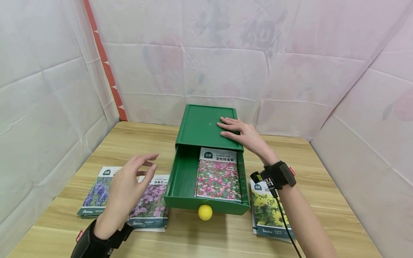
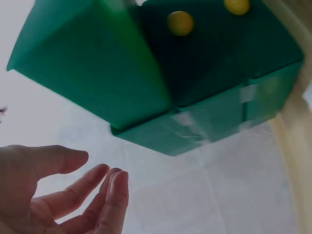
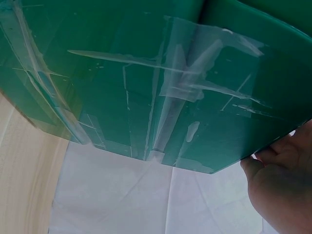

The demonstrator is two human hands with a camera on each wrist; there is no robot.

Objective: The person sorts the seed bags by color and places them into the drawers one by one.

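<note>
One seed packet in drawer, between both hands.

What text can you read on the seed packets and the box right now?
"FLOWERS SEED": header of the seed packet in the drawer, beside Chinese characters too small to read surely.
"Beishu": bottom edge of the purple-flower packet.
"Beishu": bottom of the lavender packet.
"Beishu": bottom of the sunflower packet.
Other packet print: too small or blurred.
Green box: no text.
</note>
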